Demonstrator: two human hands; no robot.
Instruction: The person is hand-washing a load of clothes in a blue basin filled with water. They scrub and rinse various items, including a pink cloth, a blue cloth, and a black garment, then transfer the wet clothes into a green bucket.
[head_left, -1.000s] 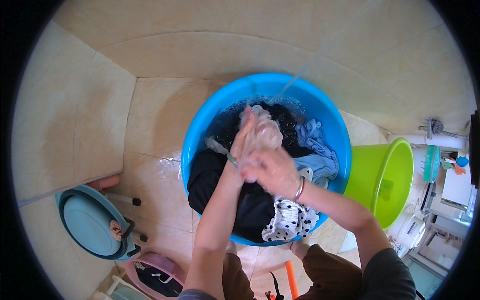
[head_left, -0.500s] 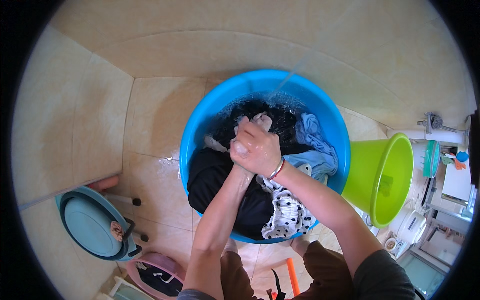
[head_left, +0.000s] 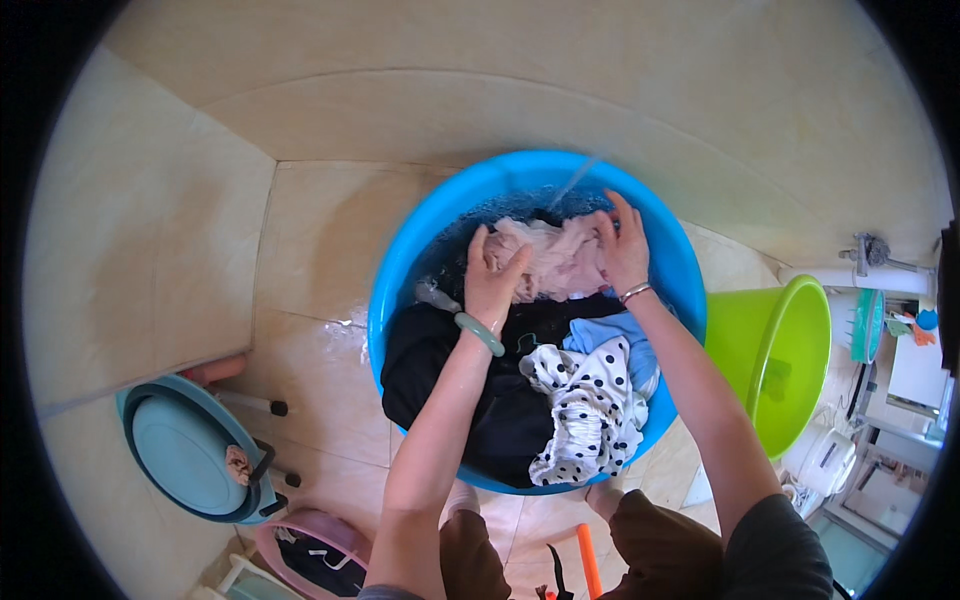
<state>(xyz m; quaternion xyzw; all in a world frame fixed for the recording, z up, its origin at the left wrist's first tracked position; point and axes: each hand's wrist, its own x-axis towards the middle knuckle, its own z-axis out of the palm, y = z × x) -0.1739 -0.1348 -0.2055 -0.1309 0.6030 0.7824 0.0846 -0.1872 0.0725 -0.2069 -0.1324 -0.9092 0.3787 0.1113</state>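
A pale pink, crumpled wet garment [head_left: 550, 255] lies spread at the far side of the large blue tub [head_left: 392, 270], over dark cloth in the water. My left hand [head_left: 489, 288], with a jade-coloured bangle at the wrist, is at the garment's left edge, thumb and fingers apart. At its right edge is my right hand [head_left: 626, 246], wearing a silver bracelet, fingers stretched out and touching the cloth. Nearer to me are black clothing [head_left: 430, 365], a white garment with black dots [head_left: 590, 405] and a light blue cloth [head_left: 610, 335]. A thin stream of water [head_left: 575, 180] falls into the tub's far side.
A lime-green bucket [head_left: 800, 370] lies tipped beside the tub on the right. To the left are a folded blue-green basin [head_left: 180, 445] and a pink basin [head_left: 335, 530] holding dark cloth. A tap [head_left: 868, 255] is on the right, and tiled walls [head_left: 480, 110] rise behind.
My clasped hands have come apart to either side. The pink garment, squeezed in a bundle between them before, now lies spread out.
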